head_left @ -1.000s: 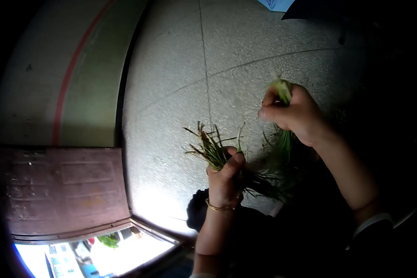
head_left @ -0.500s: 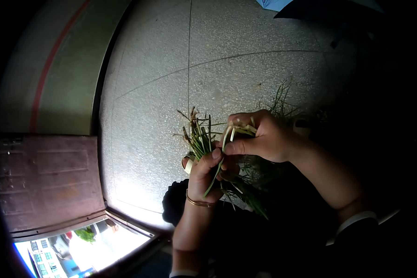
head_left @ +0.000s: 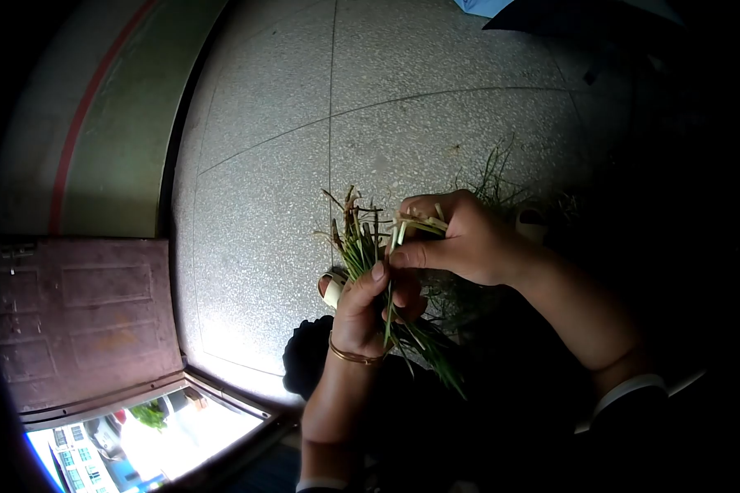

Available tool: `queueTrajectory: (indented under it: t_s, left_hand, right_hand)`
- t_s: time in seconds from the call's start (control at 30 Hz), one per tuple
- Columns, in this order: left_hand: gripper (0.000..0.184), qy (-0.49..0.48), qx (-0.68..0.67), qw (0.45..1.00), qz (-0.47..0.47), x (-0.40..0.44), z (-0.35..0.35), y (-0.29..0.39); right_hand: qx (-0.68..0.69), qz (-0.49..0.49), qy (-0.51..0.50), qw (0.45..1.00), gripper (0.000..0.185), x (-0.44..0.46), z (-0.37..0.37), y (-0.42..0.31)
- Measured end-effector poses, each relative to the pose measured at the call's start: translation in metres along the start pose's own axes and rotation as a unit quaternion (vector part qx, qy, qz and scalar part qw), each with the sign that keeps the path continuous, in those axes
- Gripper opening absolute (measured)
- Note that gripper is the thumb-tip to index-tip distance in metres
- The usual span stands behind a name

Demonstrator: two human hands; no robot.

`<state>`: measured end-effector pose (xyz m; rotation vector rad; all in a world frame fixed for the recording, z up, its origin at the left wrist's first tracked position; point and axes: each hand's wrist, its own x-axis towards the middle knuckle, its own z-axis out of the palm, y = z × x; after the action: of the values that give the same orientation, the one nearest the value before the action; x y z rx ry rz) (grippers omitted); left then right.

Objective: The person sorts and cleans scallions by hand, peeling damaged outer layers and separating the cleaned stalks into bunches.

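My left hand (head_left: 365, 306), with a bracelet at the wrist, is closed round a bunch of thin green stalks (head_left: 358, 246). Their brownish ends stick up above the thumb, and green leaves hang out below the fingers. Close against it on the right, my right hand (head_left: 460, 242) is closed on pale stalks (head_left: 423, 223), whose cut-looking ends show between thumb and fingers. The two hands nearly touch at the fingertips. More loose greens (head_left: 493, 181) lie on the floor behind my right hand.
Speckled floor tiles (head_left: 263, 197) stretch ahead. A brown door (head_left: 90, 316) stands at the left beside a bright opening. A light-coloured shoe (head_left: 333, 287) shows beside my left hand, another (head_left: 533, 223) beyond my right wrist. A dark umbrella-like object (head_left: 575, 23) is at the top right.
My right hand has come down and left from its raised position to my left hand, with pale stalks in its grip. The view has shifted slightly. My left hand still grips its bunch.
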<state>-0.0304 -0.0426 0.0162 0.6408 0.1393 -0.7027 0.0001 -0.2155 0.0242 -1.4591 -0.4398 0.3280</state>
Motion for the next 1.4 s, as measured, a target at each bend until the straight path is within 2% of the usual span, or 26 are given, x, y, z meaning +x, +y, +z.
queueTrajectory:
  t_s: [0.07,0.17,0.27,0.33,0.37,0.4,0.5,0.53,0.6,0.63,0.7,0.73,0.8,0.83,0.87,0.93,1.07,1.13,1.4]
  left_hand:
    - [0.02,-0.022,0.008,1.0,0.008,0.001,-0.008,-0.001]
    - [0.019,-0.035,0.006,0.999,0.014,0.001,-0.004,-0.001]
    - [0.019,-0.039,0.017,0.999,0.007,0.003,-0.002,0.001]
    - [0.019,-0.053,0.039,0.998,0.005,0.005,-0.002,0.002]
    - [0.019,-0.059,0.036,0.998,0.005,0.005,-0.002,0.002]
    - [0.019,-0.064,0.032,0.997,0.005,0.005,-0.001,0.002]
    - [0.02,-0.044,0.058,0.997,0.026,0.004,-0.004,0.002]
    - [0.02,-0.044,0.058,0.997,0.026,0.004,-0.003,0.001]
    - [0.023,0.012,0.164,0.981,0.102,0.004,-0.001,-0.002]
    - [0.026,0.046,0.204,0.97,0.121,0.003,0.002,-0.001]
    - [0.019,0.046,0.155,0.978,0.134,0.003,0.001,-0.002]
    - [0.017,0.045,0.105,0.983,0.146,0.002,0.0,-0.003]
    - [0.017,0.029,0.075,0.99,0.115,0.001,-0.002,-0.002]
    - [0.018,0.012,0.045,0.995,0.085,0.0,-0.002,-0.003]
    - [0.018,0.012,0.045,0.995,0.085,0.0,-0.002,-0.003]
    - [0.019,-0.005,0.055,0.996,0.065,-0.001,0.001,-0.005]
    - [0.022,-0.039,0.065,0.995,0.067,-0.002,0.003,-0.004]
    - [0.022,-0.036,0.067,0.995,0.063,-0.003,0.003,-0.004]
    - [0.024,-0.053,0.093,0.992,0.064,-0.005,0.005,-0.003]
  right_hand:
    - [-0.001,-0.026,0.014,1.0,0.015,0.001,0.001,0.005]
    - [0.049,0.008,0.001,0.999,0.015,0.001,0.001,0.01]
    - [0.059,-0.039,-0.016,0.997,0.011,0.001,-0.002,0.011]
    - [0.189,0.003,-0.002,0.982,0.01,0.0,-0.008,0.006]
    - [0.231,-0.004,0.051,0.972,0.01,0.001,-0.004,0.008]
    - [0.217,0.014,0.077,0.973,0.013,0.001,-0.008,0.004]
    - [0.289,-0.049,0.154,0.944,0.029,0.006,-0.029,-0.001]
    - [0.315,-0.045,0.171,0.933,0.025,0.005,-0.036,-0.002]
    - [0.223,-0.034,0.188,0.956,0.016,0.0,-0.042,-0.012]
    - [0.224,-0.034,0.188,0.956,0.016,-0.001,-0.039,-0.017]
    - [0.024,-0.008,0.167,0.986,0.007,-0.004,-0.031,-0.024]
    - [0.011,-0.048,0.113,0.992,0.007,-0.003,-0.031,-0.017]
    - [0.007,-0.028,0.064,0.998,0.008,-0.003,-0.022,-0.008]
    - [0.015,-0.019,0.035,0.999,0.019,-0.003,-0.018,-0.01]
    - [0.035,-0.074,0.04,0.996,0.018,-0.001,-0.011,-0.001]
    - [0.015,-0.056,0.012,0.998,0.015,-0.002,-0.011,0.0]
    - [0.008,-0.085,0.027,0.996,0.013,-0.002,-0.01,-0.001]
    - [0.045,-0.152,0.056,0.986,0.012,-0.001,-0.006,-0.002]
    - [-0.032,-0.173,0.057,0.983,0.009,-0.004,-0.004,-0.001]
